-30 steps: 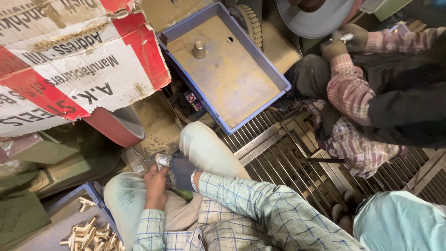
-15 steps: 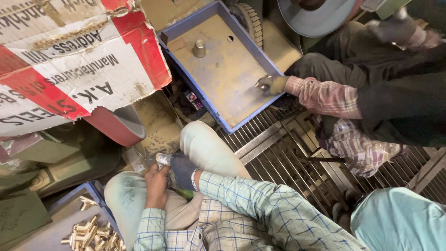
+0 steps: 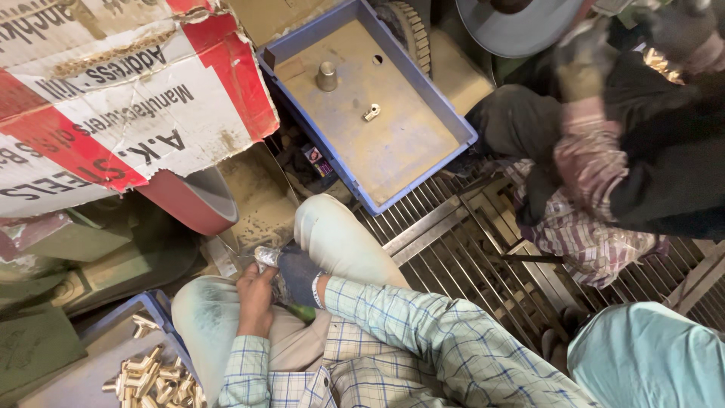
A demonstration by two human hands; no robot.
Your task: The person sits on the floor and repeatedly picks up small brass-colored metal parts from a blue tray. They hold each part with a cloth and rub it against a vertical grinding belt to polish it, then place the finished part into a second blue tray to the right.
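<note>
My left hand (image 3: 257, 298) is bare and rests on my thigh, fingers closed on a small silvery metal fitting (image 3: 266, 257). My right hand (image 3: 299, 275) wears a dark blue glove and grips the same fitting from the right, between my knees. Ahead lies a blue plastic tray (image 3: 423, 91) holding a metal cup-shaped piece (image 3: 326, 76) and a small brass fitting (image 3: 371, 112). At my lower left a blue bin (image 3: 151, 306) holds several brass fittings (image 3: 155, 378).
A co-worker in a dark jacket and checked sleeves (image 3: 596, 151) sits at the right by a grey grinding wheel (image 3: 517, 26). A red-and-white cardboard box (image 3: 113, 106) fills the upper left. A metal floor grate (image 3: 468, 249) runs to my right.
The co-worker's hand reached to the blue tray, left a small brass fitting in it, then drew back up to the right. My own hands have barely moved.
</note>
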